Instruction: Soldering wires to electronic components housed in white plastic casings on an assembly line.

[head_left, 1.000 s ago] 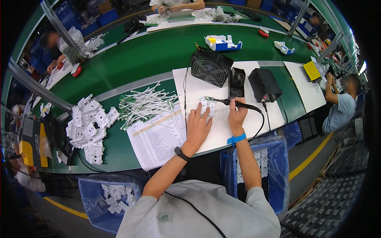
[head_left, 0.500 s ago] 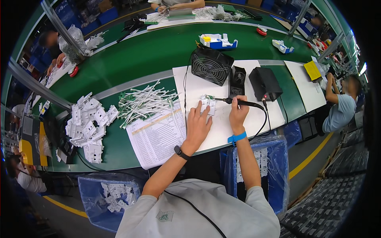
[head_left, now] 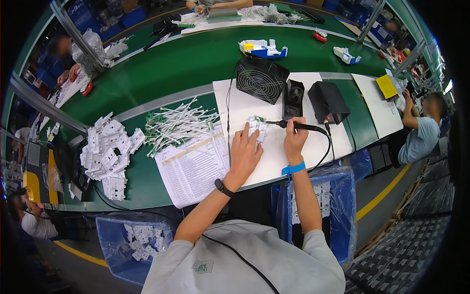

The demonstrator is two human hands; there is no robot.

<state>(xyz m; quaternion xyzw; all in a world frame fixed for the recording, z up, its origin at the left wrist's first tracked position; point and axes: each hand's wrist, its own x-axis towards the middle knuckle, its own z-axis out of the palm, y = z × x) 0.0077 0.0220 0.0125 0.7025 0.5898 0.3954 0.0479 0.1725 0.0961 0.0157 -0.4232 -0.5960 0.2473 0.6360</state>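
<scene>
My right hand (head_left: pixel 295 139) is closed round the handle of a black soldering iron (head_left: pixel 306 127), its tip pointing left. That tip reaches the small green circuit board (head_left: pixel 259 119) at the upper end of a white plastic housing (head_left: pixel 258 128). My left hand (head_left: pixel 245 154) steadies the housing on the white work sheet (head_left: pixel 271 161), fingers along its left and near sides. Whether the tip touches the board is too small to tell. Left of my left hand lies a pile of white cables with green ends (head_left: pixel 181 125), partly over a printed paper sheet (head_left: pixel 191 171).
A black fan (head_left: pixel 262 81), an iron stand (head_left: pixel 293 98) and a black power unit (head_left: pixel 328 103) stand behind my hands. White housings (head_left: pixel 110 152) are heaped left. Blue bins (head_left: pixel 342 215) sit below the edge. Beyond, a green belt (head_left: pixel 196 73) carries blue-and-white trays (head_left: pixel 264 51); co-workers sit around.
The blue-and-white trays on the belt have shifted slightly to the left. My hands, the iron and the housing stay nearly in place.
</scene>
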